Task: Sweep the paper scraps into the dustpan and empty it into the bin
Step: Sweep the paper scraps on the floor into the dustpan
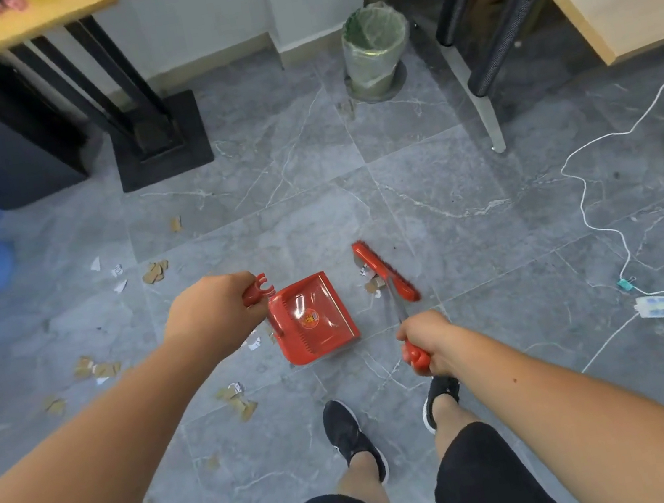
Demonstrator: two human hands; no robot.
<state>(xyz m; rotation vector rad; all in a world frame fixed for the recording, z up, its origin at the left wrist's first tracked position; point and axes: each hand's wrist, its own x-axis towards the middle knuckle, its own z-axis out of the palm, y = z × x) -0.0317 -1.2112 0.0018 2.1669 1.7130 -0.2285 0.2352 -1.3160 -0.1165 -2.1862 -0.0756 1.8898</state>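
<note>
The right hand [424, 341] grasps the red plastic broom [384, 271]; the left hand [210, 312] grasps the red plastic dustpan [311, 319]. Small paper scraps [373, 284] lie between broom and pan.

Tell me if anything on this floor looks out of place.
Torn paper scraps litter the grey floor, mostly left of the red dustpan, and a loose white cable trails across the right side.
</note>
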